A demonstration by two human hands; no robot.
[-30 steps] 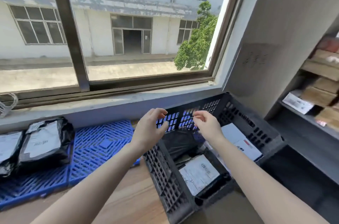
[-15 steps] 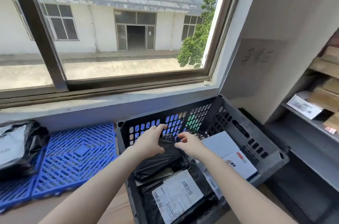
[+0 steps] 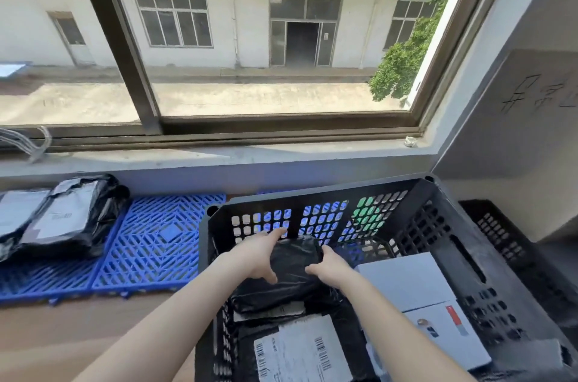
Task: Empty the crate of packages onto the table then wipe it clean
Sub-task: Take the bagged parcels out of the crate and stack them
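Between the two hands, inside the black crate [image 3: 462, 244], a black plastic-wrapped package [image 3: 291, 272] is lying on top of the other parcels. Its long axis is running roughly from the person toward the crate's far wall, and its far end is pointing at the window. The left hand [image 3: 257, 256] is gripping its left side, fingers curled over the far edge and thumb pressing on top. The right hand [image 3: 332, 266] is gripping the right side, thumb on the wrapping. Just below the wrists a second black package with a white barcode label [image 3: 300, 350] is lying flat. To the right of the right hand a white box [image 3: 416, 281] is resting in the crate. Well to the left of the left hand, more black packages [image 3: 62, 216] are sitting on blue grid mats [image 3: 156, 244] on the wooden surface [image 3: 78, 331].
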